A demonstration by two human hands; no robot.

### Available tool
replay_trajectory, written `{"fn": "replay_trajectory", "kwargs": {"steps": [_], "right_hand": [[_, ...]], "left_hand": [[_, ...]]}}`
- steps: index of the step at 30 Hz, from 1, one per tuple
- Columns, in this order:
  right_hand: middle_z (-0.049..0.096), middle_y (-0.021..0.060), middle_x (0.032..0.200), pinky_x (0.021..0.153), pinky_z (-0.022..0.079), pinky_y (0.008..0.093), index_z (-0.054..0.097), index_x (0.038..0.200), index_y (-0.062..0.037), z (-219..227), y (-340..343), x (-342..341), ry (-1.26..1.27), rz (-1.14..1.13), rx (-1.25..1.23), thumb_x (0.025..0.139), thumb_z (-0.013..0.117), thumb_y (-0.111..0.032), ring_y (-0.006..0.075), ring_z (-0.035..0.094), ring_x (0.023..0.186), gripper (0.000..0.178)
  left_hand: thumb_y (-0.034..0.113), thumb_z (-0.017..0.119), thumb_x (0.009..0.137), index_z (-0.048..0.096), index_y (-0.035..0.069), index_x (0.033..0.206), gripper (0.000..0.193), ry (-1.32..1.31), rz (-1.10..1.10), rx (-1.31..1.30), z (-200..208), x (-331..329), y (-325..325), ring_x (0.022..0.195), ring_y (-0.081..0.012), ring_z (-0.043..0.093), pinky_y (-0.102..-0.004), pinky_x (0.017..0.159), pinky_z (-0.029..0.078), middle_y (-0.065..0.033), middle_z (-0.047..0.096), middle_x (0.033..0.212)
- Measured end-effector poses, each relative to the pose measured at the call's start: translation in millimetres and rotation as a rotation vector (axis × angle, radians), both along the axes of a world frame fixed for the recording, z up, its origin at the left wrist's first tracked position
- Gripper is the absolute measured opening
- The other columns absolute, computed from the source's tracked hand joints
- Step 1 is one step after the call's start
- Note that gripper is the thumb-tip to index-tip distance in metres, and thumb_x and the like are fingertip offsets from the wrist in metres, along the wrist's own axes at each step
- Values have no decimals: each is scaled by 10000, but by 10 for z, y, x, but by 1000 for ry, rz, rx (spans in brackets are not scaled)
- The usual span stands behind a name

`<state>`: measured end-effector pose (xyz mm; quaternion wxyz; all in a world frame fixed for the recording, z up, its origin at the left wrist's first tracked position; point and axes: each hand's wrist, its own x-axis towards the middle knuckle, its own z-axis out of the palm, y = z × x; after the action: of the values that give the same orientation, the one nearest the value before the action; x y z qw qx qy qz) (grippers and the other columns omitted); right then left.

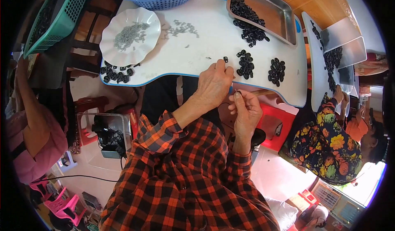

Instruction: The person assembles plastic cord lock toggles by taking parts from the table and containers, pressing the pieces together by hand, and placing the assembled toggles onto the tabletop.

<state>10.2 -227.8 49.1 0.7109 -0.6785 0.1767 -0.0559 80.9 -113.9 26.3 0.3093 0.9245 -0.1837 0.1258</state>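
Observation:
My left hand is at the front edge of the white table, with its fingers curled closed. A small black plastic part shows right at its fingertips; what the fingers hold underneath is hidden. Just in front of the edge, my right hand pinches a small dark piece between thumb and forefinger, mostly covered by them. Beyond the hands lies a cluster of black plastic parts, with another cluster to its right. Small grey pieces fill the middle of a white scalloped plate at the left.
Loose grey pieces lie beside the plate, and black parts below it. A metal tray with spilling black parts and a blue basket stand at the back. Co-workers sit left and right, one in a floral top.

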Motion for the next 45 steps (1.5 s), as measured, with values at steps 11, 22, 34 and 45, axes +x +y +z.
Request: {"fn": "replay_trajectory", "kwargs": {"steps": [11,22,34,45], "right_hand": [[658,61,813,538,435,176,594,975,-5,-70,-21,11,-21,-16,2,886,612,-109,63,569,613,138],[656,59,816,553,439,177,580,968,3,-17,65,35,-25,10,3,896,596,-95,56,555,619,123],[655,72,851,574,453,183,559,962,-4,10,193,66,-51,87,15,907,573,-65,67,571,668,83],[631,17,801,543,408,156,600,924,-23,180,335,-3,-32,108,-116,877,625,-80,40,548,634,79]], "left_hand": [[42,620,692,519,20,804,153,-98,-13,-151,-28,-25,35,754,-290,560,-375,545,482,-125,463,834],[35,615,844,560,-30,934,124,498,-158,-1093,15,-236,295,700,-176,628,-290,600,535,-95,599,824],[-36,543,885,529,-80,1176,294,804,-348,-1497,-15,-425,587,841,-178,658,-304,761,575,-146,635,1006],[-60,614,825,568,-63,1104,283,805,-311,-1620,-59,-450,625,783,-191,664,-300,694,582,-139,649,913]]}}
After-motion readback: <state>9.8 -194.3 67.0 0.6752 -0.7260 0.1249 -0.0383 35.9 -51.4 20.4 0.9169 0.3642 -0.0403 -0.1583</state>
